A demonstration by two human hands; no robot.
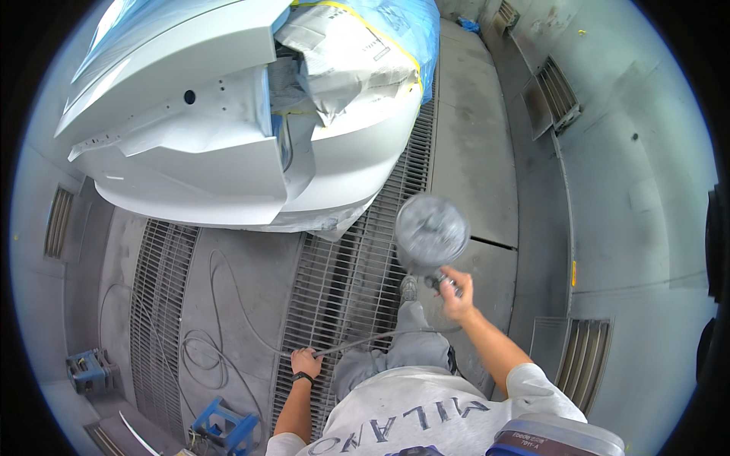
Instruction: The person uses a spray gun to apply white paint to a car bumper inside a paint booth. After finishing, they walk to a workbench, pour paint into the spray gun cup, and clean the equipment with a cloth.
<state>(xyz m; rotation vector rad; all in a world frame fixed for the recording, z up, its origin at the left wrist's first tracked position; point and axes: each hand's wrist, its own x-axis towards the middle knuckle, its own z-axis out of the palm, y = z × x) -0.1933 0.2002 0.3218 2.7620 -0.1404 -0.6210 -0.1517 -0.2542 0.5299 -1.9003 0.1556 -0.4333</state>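
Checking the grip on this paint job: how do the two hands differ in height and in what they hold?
The right hand is raised, gripping the spray gun with its round cup. The left hand sits lower, closed around the thin hose. Both are bare and closed.

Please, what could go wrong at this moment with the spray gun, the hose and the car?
1. The hose lies in loops on the floor grate near the feet, so the person could trip or snag it.
2. The left hand holds the hose line taut; if it slips, the line may swing against the painted car body.
3. The right hand holds the spray gun with its cup up; a tilt might drip paint.
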